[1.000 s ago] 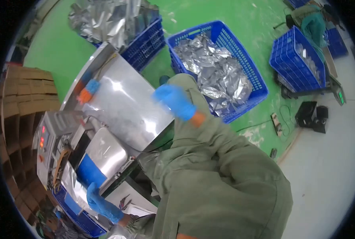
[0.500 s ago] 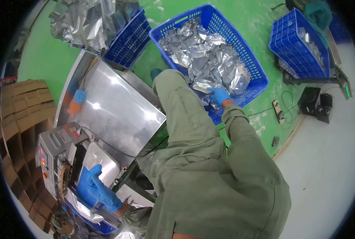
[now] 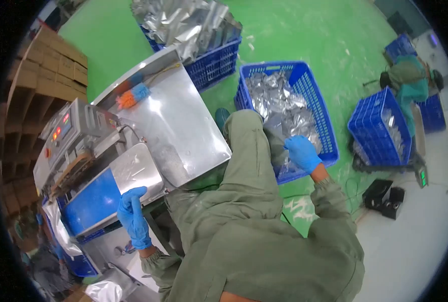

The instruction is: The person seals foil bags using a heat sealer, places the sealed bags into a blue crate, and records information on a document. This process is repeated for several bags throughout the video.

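My right hand (image 3: 303,153), in a blue glove, is over the near side of a blue crate (image 3: 327,132) full of crumpled silver foil pouches (image 3: 297,113). Its fingers are pinched on the upper edge of a flat grey foil pouch (image 3: 277,146), which hangs partly behind my knee. My left hand (image 3: 134,217), gloved in blue too, is raised beside the blue conveyor belt (image 3: 94,200) and the metal plate (image 3: 137,170) of a sealing machine (image 3: 75,137). Nothing shows in it; its fingers are loosely bent and not wrapped round anything.
A steel tray table (image 3: 189,126) carries an orange and blue duster (image 3: 132,95). Behind it, another blue crate (image 3: 215,65) is heaped with foil pouches. At the right, a blue crate (image 3: 377,126) stands on a scale near black speakers (image 3: 383,197). Stacked cardboard boxes (image 3: 50,65) line the left.
My right hand has drawn back toward me from the heap, with a foil pouch at its fingers. My left hand has moved slightly off the machine's belt. The view has turned and shifted.
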